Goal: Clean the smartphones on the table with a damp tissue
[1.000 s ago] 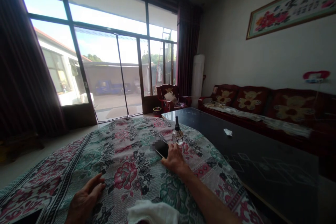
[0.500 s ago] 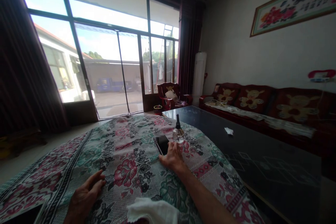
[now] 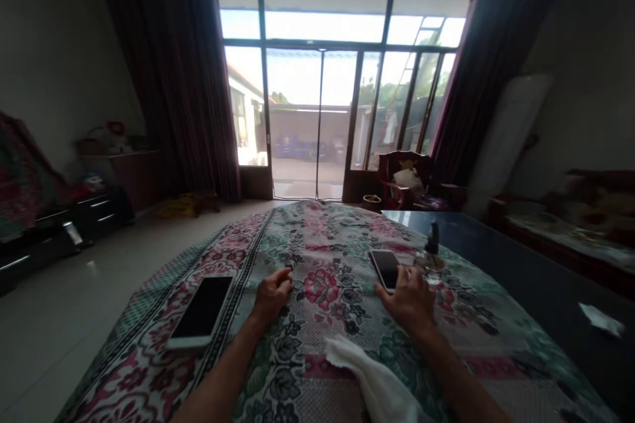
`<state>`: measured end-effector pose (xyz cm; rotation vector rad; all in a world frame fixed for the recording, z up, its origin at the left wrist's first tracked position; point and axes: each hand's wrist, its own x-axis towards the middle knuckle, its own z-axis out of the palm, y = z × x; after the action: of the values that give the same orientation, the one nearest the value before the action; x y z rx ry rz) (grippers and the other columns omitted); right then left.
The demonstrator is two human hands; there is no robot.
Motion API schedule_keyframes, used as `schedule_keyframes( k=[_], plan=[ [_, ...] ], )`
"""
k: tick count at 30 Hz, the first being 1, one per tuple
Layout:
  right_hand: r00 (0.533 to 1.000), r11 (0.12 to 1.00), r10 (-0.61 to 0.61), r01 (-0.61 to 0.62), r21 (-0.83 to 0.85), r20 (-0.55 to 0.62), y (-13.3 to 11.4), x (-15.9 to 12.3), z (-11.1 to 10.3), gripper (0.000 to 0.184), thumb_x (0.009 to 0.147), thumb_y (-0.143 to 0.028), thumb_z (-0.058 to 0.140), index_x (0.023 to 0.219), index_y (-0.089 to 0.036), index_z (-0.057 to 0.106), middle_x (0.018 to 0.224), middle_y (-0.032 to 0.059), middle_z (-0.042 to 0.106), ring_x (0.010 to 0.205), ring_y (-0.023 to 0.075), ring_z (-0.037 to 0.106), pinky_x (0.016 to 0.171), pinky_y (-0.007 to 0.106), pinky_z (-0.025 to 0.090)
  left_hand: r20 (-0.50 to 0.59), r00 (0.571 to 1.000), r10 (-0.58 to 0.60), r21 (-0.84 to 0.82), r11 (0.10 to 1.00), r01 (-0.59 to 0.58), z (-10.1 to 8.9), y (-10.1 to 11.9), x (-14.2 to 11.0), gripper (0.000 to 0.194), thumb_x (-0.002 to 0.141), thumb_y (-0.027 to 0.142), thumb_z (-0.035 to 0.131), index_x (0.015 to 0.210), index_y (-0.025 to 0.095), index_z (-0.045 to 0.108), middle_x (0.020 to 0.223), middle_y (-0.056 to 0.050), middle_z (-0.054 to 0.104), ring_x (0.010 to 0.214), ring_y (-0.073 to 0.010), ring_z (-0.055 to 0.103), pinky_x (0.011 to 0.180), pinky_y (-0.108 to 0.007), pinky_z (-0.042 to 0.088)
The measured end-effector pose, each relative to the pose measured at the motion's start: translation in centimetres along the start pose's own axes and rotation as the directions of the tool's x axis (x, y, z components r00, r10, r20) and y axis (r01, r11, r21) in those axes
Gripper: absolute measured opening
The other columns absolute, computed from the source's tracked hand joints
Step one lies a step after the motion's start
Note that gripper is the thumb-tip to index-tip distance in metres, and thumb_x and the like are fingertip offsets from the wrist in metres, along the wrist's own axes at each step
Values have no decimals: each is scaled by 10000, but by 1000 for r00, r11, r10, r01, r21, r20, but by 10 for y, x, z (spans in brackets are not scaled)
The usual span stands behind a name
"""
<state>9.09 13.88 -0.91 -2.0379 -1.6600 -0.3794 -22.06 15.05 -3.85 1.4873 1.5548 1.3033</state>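
Observation:
A dark-screened smartphone (image 3: 385,267) lies on the flowered tablecloth (image 3: 317,337). My right hand (image 3: 411,297) is closed on its near end, thumb at the left edge and fingers at the right. Just right of these fingers stands a small clear glass bottle (image 3: 430,266) with a black top, partly hidden. My left hand (image 3: 272,292) rests on the cloth with loosely bent fingers a little apart and nothing visible in them. Left of it lies a larger white-framed tablet (image 3: 203,310) with a black screen. A crumpled white cloth (image 3: 372,373) sits between my forearms.
A dark glossy table (image 3: 546,297) adjoins on the right, with a white tissue (image 3: 601,320) on it. Beyond are a wooden armchair (image 3: 404,178), a sofa (image 3: 585,211) and a glazed door (image 3: 307,125). A black drawer cabinet (image 3: 99,215) stands far left.
The view has swung left, bringing the whole tablet into sight. My left hand's fingers are more bent than before. My right hand remains at the smartphone.

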Motion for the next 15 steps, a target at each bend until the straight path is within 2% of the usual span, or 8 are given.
schedule_keyframes(
  k=[3,6,9,11,13,14,15],
  plan=[
    [992,994,-112,112,-1,-60,-15,-3,-17,505,824,-398,541,1236,-106,502,1234,208,495,1132,359,473,925,444,393,4,999,54,78,996,-54,-2,8,-7,373,724,181,560,1067,122,694,894,-66,744,814,-182,697,743,-260,528],
    [969,961,-248,248,125,-23,-41,-10,-32,439,831,-277,493,1242,-124,511,1232,179,523,1124,321,496,958,419,386,23,994,110,174,978,-113,-17,25,-21,356,711,142,580,1040,138,716,884,-67,745,803,-193,687,790,-280,515],
    [904,858,-422,377,348,62,-80,-26,-44,417,820,-190,453,1225,-131,537,1181,159,580,1127,277,521,997,367,374,-24,986,163,280,948,-150,-53,42,-36,402,723,152,596,1114,172,687,1055,-80,718,879,-209,667,881,-303,480],
    [842,759,-529,414,503,105,-110,-43,-49,428,812,-149,436,1227,-157,541,1188,133,596,1126,247,538,990,336,387,-107,977,185,352,926,-137,-86,45,-45,451,761,212,595,1210,182,626,1232,-97,643,1108,-254,588,1027,-345,381],
    [782,663,-607,402,631,140,-143,-62,-50,453,804,-134,449,1247,-175,532,1213,114,603,1141,235,544,987,332,398,-190,965,178,412,907,-86,-118,40,-54,521,764,275,619,1273,175,568,1329,-116,573,1293,-312,431,1128,-414,231],
    [754,621,-638,386,682,155,-159,-72,-49,461,795,-129,467,1249,-176,534,1222,111,606,1143,234,550,989,333,400,-229,959,166,448,893,-47,-132,35,-59,584,749,321,647,1299,159,536,1362,-133,539,1328,-334,381,1136,-429,200],
    [729,576,-665,362,733,163,-175,-80,-46,463,796,-122,471,1251,-176,534,1226,107,612,1134,227,562,984,324,406,-249,958,143,539,842,15,-143,29,-64,654,744,404,655,1326,151,499,1387,-146,510,1332,-341,377,1123,-420,225]
  ],
)
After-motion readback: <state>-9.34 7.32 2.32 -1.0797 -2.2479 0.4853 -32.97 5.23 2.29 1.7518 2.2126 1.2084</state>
